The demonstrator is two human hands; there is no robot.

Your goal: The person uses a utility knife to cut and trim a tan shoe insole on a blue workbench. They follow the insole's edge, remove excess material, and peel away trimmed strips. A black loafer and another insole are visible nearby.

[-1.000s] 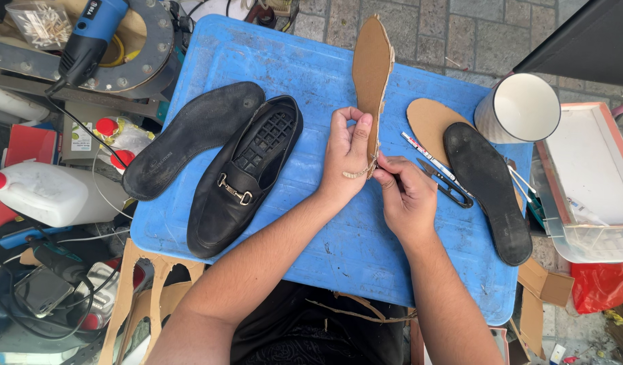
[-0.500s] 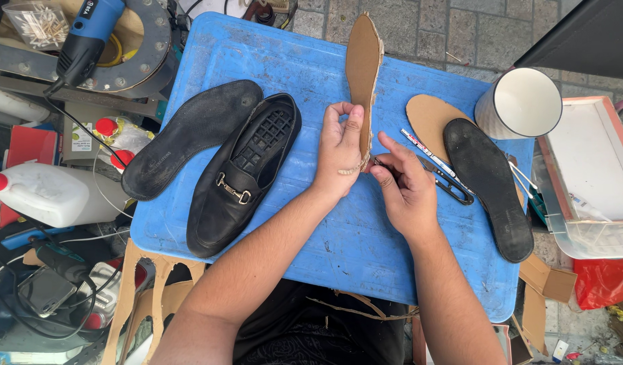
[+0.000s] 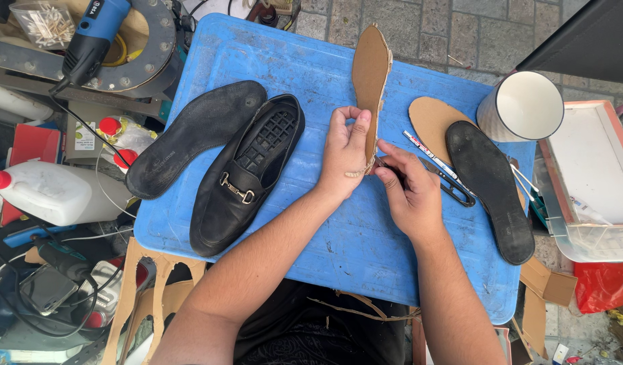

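On the blue table [image 3: 257,61], my left hand [image 3: 344,145] pinches a cardboard insole [image 3: 369,74]; my right hand [image 3: 409,189] grips its near edge, white jug [image 3: 61,192] far left.

White jug [image 3: 51,192], red-capped labelled bottles [image 3: 95,135]

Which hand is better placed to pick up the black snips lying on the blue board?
Right. The right hand sits directly beside the black snips, nearly touching them. The left hand pinches the cardboard insole upright on the blue board and would probably have to release it.
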